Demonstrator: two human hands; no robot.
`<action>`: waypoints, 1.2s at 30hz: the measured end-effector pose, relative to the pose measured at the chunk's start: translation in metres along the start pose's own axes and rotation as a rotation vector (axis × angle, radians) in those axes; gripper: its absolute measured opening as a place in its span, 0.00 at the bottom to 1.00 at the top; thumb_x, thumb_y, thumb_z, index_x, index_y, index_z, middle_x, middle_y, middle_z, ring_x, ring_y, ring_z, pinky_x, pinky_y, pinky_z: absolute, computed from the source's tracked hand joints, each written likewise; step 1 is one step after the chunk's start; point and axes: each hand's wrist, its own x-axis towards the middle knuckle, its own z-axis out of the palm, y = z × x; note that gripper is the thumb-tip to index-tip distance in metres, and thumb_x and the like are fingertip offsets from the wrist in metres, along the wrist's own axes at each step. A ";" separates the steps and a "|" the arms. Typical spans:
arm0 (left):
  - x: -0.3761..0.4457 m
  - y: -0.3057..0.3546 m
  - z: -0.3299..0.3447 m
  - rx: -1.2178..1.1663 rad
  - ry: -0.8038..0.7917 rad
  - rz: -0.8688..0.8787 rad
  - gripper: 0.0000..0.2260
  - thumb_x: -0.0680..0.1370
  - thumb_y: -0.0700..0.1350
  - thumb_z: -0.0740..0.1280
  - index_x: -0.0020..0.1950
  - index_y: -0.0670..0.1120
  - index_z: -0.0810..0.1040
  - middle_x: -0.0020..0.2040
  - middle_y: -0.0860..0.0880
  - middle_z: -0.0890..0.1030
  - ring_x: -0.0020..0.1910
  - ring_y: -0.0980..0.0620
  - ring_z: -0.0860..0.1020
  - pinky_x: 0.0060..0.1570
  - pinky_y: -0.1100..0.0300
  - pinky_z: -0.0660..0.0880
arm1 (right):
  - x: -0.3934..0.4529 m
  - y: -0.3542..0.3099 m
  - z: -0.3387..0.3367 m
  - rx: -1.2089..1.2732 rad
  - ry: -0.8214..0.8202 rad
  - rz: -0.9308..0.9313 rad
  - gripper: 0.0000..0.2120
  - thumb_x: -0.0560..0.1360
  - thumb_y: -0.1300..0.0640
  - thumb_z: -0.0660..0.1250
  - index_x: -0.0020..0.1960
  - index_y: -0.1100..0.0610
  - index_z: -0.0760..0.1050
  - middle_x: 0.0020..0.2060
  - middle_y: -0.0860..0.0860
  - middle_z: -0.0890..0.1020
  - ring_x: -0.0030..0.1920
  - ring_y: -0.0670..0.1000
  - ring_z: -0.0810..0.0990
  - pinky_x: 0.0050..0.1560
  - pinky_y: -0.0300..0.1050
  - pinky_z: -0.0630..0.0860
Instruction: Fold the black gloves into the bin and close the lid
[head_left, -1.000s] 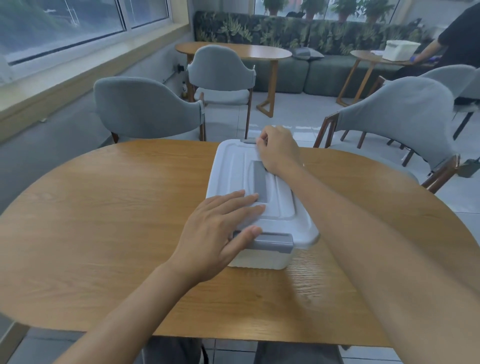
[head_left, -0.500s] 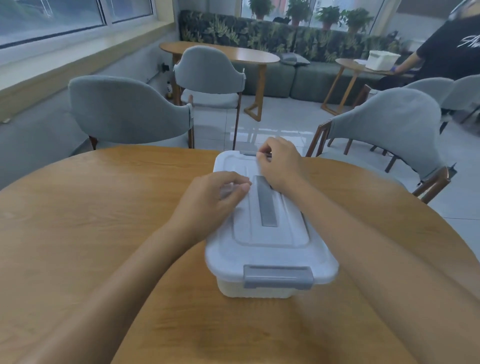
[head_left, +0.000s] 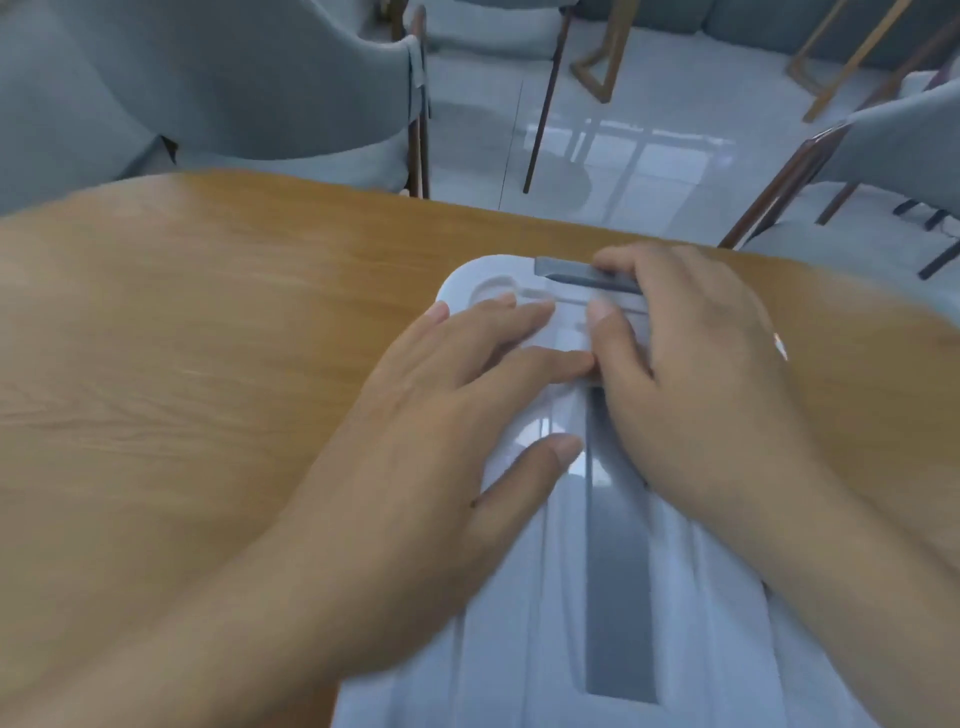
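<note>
A white plastic bin with its lid (head_left: 540, 613) on stands on the wooden table, seen close from above. A grey handle strip (head_left: 618, 587) runs down the lid's middle. My left hand (head_left: 457, 395) lies flat on the far left part of the lid, fingers straight. My right hand (head_left: 696, 358) is at the far end of the lid, fingers curled over the grey latch (head_left: 571, 273), thumb pressing on the lid. The black gloves are out of sight. The frame is blurred.
The wooden table (head_left: 208, 364) spreads to the left of the bin. Beyond its far edge stand grey upholstered chairs (head_left: 208, 88) on the left and another chair (head_left: 883, 140) on the right, on a pale tiled floor.
The camera has dropped much closer to the bin. My left hand slid from the lid's middle to its far left part and flattened. My right hand stays at the far latch.
</note>
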 end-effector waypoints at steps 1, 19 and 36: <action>0.002 -0.001 0.001 -0.006 0.000 -0.007 0.19 0.80 0.56 0.59 0.71 0.59 0.74 0.75 0.57 0.69 0.78 0.60 0.60 0.78 0.57 0.50 | -0.002 -0.001 0.001 -0.005 -0.001 -0.003 0.15 0.80 0.52 0.57 0.64 0.53 0.75 0.57 0.49 0.78 0.60 0.52 0.71 0.67 0.50 0.64; 0.004 0.007 -0.007 0.101 -0.119 -0.084 0.16 0.81 0.49 0.66 0.68 0.49 0.76 0.78 0.48 0.67 0.79 0.50 0.60 0.78 0.47 0.55 | -0.008 -0.015 0.004 -0.090 -0.101 0.043 0.23 0.78 0.61 0.56 0.72 0.62 0.72 0.70 0.60 0.72 0.73 0.63 0.67 0.75 0.63 0.57; 0.037 0.055 -0.086 0.534 -0.722 -0.079 0.24 0.83 0.56 0.60 0.76 0.48 0.62 0.78 0.43 0.63 0.78 0.42 0.59 0.74 0.50 0.60 | 0.001 -0.013 -0.049 -0.161 -0.539 0.086 0.24 0.82 0.53 0.58 0.77 0.57 0.62 0.78 0.58 0.60 0.79 0.60 0.55 0.76 0.58 0.59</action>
